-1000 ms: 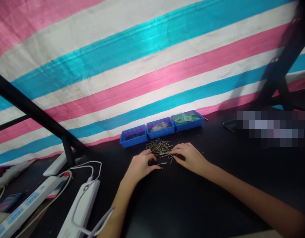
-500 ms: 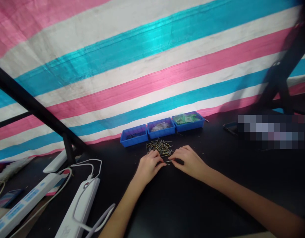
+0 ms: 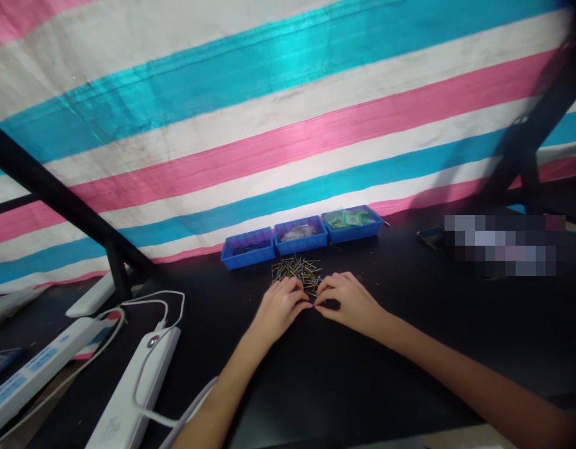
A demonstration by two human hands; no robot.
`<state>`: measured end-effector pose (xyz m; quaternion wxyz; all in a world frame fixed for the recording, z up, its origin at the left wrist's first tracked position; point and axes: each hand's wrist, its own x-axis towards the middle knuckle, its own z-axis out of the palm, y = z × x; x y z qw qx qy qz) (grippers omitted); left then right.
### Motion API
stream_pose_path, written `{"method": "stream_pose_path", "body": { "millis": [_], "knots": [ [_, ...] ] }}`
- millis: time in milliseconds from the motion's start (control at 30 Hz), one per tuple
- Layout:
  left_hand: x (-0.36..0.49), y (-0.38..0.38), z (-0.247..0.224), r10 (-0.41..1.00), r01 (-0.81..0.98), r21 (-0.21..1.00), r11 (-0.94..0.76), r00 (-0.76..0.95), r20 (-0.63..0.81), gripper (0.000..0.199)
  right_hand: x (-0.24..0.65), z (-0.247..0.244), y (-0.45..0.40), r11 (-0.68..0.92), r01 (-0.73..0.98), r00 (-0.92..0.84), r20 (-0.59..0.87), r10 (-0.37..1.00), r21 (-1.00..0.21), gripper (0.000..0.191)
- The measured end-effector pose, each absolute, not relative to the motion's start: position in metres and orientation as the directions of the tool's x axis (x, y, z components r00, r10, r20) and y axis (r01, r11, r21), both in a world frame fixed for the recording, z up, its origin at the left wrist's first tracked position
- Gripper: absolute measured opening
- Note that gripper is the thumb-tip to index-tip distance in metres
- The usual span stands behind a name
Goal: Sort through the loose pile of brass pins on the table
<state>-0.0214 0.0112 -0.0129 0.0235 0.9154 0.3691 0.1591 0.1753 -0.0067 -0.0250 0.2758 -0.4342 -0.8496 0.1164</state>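
Black table (image 3: pixel 363 386) spreading beneath grip. Three blue trays (image 3: pixel 303 246) standing in row beyond grip. Left hand (image 3: pixel 283 305) and right hand (image 3: pixel 348 302) curling narrow, nearly meeting; cannot tell whether holding anything. Thin rods (image 3: pixel 295 269) lying heaped just beyond grip.

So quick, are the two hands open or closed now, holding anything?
Left hand: curled in a pinching shape; whether it's closed on anything cannot be told.
Right hand: curled the same way; anything held is too small to tell.

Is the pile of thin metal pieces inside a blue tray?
No, the pile lies on the black table, in front of the blue trays.
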Motion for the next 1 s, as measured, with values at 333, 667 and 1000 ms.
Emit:
{"method": "stream_pose_path", "body": {
  "millis": [333, 667, 1000],
  "knots": [
    [-0.0199, 0.0092, -0.0117, 0.678, 0.644, 0.215, -0.734, 0.678, 0.283, 0.020, 0.1755, -0.0267, -0.0046, 0.581, 0.701, -0.450, 0.376, 0.810, -0.414, 0.008],
    [-0.0190, 0.0062, -0.0076, 0.708, 0.643, 0.298, -0.706, 0.652, 0.271, 0.012, 0.1771, -0.0267, -0.0044, 0.579, 0.707, -0.453, 0.368, 0.812, -0.407, 0.008],
    [-0.0182, 0.0106, -0.0131, 0.771, 0.517, 0.582, -0.627, 0.515, 0.374, 0.011, 0.1751, -0.0213, -0.0068, 0.598, 0.707, -0.444, 0.422, 0.790, -0.377, 0.006]
  ]
}}
